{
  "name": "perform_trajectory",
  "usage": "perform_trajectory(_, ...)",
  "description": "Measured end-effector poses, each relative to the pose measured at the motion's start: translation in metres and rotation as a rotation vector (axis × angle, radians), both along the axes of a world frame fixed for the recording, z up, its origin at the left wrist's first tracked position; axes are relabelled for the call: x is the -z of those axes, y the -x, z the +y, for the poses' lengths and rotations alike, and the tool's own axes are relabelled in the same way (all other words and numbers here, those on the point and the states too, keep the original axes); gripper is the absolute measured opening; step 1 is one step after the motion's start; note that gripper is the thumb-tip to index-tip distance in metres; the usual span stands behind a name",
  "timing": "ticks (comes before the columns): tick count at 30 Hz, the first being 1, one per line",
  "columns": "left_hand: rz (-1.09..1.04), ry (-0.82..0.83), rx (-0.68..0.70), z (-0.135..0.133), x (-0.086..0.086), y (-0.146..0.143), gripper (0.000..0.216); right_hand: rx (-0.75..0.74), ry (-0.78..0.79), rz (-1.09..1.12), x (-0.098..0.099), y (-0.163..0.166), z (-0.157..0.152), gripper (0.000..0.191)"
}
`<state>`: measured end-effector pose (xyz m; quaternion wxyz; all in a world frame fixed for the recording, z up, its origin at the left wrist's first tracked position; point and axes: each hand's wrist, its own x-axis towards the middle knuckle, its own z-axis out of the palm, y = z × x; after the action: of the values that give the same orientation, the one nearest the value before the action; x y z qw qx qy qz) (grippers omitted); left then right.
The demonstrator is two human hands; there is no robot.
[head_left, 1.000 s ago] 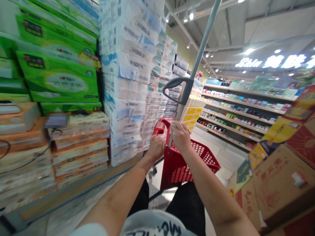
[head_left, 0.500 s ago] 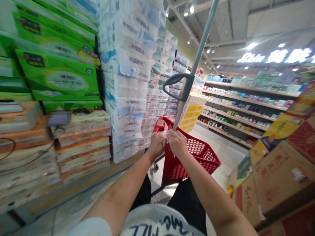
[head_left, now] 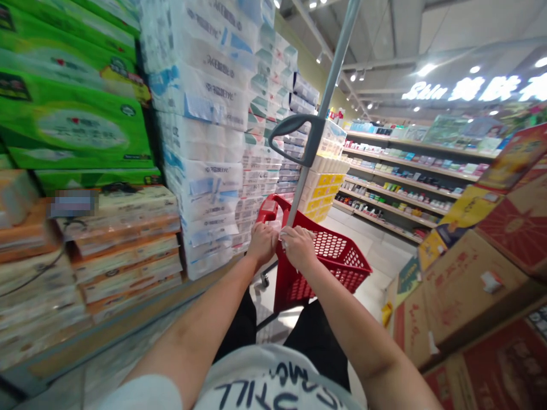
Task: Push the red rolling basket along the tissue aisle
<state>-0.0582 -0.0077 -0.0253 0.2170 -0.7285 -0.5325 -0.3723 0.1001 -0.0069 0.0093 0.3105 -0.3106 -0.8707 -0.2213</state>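
My left hand and my right hand are closed and almost touching at the near rim of a red wheeled shopping basket. They sit at the foot of the basket's grey pull pole, which rises to a loop grip. A bit of something small and white shows between my fingers; I cannot make out what it is. The basket's mesh walls are visible and nothing shows inside it.
Tall stacks of packed tissue and toilet paper line the left side on a low platform. Cardboard boxes stand close on the right. Shelves of small goods run along the far right of the aisle floor.
My right hand came down off the pole to meet my left hand at the rim. The view has shifted a little, and the basket sits slightly further left in it.
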Motion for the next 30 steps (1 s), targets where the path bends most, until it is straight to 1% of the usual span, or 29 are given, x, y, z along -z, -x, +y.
perform_trajectory(3, 0.005, 0.017, -0.026, 0.001, -0.001, -0.001, 0.038, 0.016, 0.02, 0.022, 0.011, -0.001, -0.001, 0.018)
perform_trajectory(8, 0.036, -0.021, -0.074, 0.002, 0.0, -0.004, 0.037, -0.008, 0.086, 0.047, 0.04, -0.005, -0.001, 0.021)
perform_trajectory(13, 0.028, -0.033, -0.092, 0.002, -0.001, -0.005, 0.039, -0.057, 0.076, 0.057, 0.054, -0.012, 0.007, 0.021)
perform_trajectory(15, 0.031, -0.027, -0.087, 0.001, -0.002, -0.006, 0.038, -0.069, 0.07, 0.029, 0.065, -0.015, 0.007, 0.023)
perform_trajectory(18, 0.015, -0.027, -0.082, 0.001, -0.002, -0.006, 0.037, -0.073, 0.089, -0.059, 0.088, -0.016, 0.006, 0.023)
perform_trajectory(20, 0.0, -0.031, -0.084, 0.002, -0.002, -0.006, 0.037, -0.057, 0.102, -0.089, 0.1, -0.014, 0.005, 0.022)
perform_trajectory(24, -0.01, -0.029, -0.081, 0.005, -0.001, -0.006, 0.036, -0.009, 0.098, -0.082, 0.116, -0.006, 0.008, 0.02)
perform_trajectory(30, -0.025, -0.028, -0.061, 0.009, 0.0, -0.004, 0.038, 0.069, 0.229, -0.191, 0.153, -0.001, 0.012, 0.019)
